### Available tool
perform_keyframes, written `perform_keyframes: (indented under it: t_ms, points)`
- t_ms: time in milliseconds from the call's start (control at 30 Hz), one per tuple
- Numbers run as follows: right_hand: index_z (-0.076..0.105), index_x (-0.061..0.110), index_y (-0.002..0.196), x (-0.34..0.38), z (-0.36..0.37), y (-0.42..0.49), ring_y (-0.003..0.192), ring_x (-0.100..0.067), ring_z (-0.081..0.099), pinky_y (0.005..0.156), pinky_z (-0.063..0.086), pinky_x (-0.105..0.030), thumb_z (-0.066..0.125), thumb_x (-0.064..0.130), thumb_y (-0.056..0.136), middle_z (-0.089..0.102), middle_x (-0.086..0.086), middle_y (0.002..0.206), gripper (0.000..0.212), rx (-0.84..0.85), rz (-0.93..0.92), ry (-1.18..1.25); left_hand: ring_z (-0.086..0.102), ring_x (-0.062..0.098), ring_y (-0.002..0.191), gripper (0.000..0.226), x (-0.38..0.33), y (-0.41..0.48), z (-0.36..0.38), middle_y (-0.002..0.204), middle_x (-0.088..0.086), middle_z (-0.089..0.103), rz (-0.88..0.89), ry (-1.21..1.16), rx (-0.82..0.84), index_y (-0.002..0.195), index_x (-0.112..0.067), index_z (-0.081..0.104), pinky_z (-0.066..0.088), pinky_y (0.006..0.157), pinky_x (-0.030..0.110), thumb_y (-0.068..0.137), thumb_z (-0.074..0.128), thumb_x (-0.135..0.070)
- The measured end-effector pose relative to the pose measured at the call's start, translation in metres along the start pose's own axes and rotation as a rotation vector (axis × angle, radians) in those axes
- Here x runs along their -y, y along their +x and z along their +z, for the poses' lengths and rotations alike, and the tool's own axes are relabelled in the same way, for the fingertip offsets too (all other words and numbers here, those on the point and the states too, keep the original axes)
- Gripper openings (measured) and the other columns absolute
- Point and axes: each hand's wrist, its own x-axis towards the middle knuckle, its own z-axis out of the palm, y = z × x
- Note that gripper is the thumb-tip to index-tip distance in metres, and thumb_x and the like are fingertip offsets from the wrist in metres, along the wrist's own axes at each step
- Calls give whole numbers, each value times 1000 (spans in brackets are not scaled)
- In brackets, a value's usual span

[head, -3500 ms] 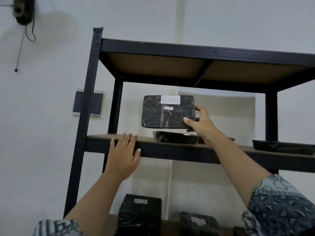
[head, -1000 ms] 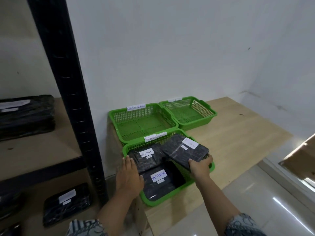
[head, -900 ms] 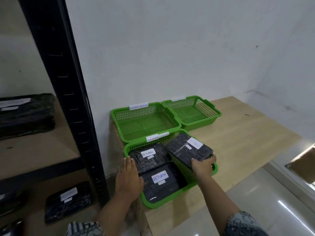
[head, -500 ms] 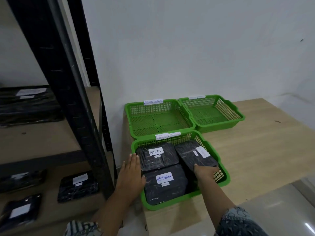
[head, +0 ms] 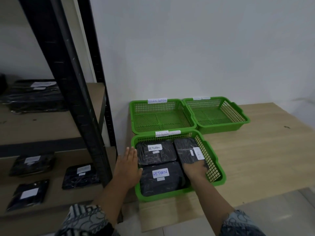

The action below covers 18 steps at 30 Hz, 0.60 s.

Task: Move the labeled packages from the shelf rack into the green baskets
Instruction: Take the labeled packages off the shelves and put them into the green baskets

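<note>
On the wooden table the near green basket (head: 220, 169) holds two black wrapped packages labelled RETURN (head: 153, 155) (head: 162, 182). A third black package (head: 185, 150) with a white label lies along the basket's right side. My right hand (head: 194, 169) is inside the basket, its fingers closed on that package's near end. Flat against the basket's left rim rests my left hand (head: 127, 167), fingers straight and holding nothing. More labelled black packages (head: 34, 96) (head: 81, 174) lie on the shelf rack (head: 71, 82) at left.
Behind the near basket stand two green baskets with nothing in them, one labelled RETURN OVERDUE (head: 132, 116) and one to its right (head: 242, 116). The wooden table (head: 255, 159) runs right along the white wall. The rack's black post stands close to my left arm.
My right hand took the package off the upper shelf, carried it to the near basket and lowered it flat along the right side. My left hand moved from the shelf edge to the basket's rim.
</note>
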Motion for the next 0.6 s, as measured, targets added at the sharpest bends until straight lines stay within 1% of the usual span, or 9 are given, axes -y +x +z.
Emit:
perform_keyframes:
  t_ms: [67,100,167,300,400,500,600]
  points:
    - [26,-1,141,10,-10,-32,128,-39,38,102,39,-39,64,26,81,34,-25,140,76,51,-164,-204,-12,27,142,75,-4,-5,-1,156,13,-11,-11,1,-9,147,-5,-8,4,114,47,96,31,-45]
    - [21,2,145,12,-12,-42,134,-37,30,105,35,-38,61,29,86,26,-23,146,76,91,-245,-284,-12,26,142,75,-6,-8,-2,156,13,-11,-11,3,-13,147,-5,-8,4,114,47,96,31,-45]
    - [16,7,148,11,-10,-55,141,-34,18,110,29,-39,56,34,91,15,-20,153,74,142,-410,-400,-12,26,142,76,-8,-16,-4,156,13,-11,-8,-6,-21,147,-5,-7,3,114,47,96,32,-45]
    - [11,11,150,12,-4,-76,146,-34,0,117,20,-41,49,39,94,5,-18,157,73,163,-642,-577,-12,25,142,73,-12,-38,-13,156,12,-9,2,-27,-62,148,-6,-5,1,114,45,96,32,-43]
    - [12,12,150,18,4,-92,146,-33,-2,118,15,-41,46,39,94,4,-17,158,71,143,-814,-667,-12,23,142,71,-11,-59,-19,157,10,-8,12,-41,-102,148,-6,-4,-2,114,42,97,32,-40]
    - [12,10,150,25,17,-112,146,-33,-1,119,12,-42,43,38,95,6,-17,158,69,144,-980,-716,-9,21,143,67,-3,-80,-26,157,8,-3,5,-43,-195,148,-7,-1,-3,114,39,97,30,-38]
    - [18,6,149,32,34,-137,145,-37,5,118,12,-45,47,32,91,13,-22,156,69,127,-1148,-695,-4,20,143,66,12,-102,-34,157,7,3,-1,-44,-283,149,-8,4,-1,114,38,91,15,-38]
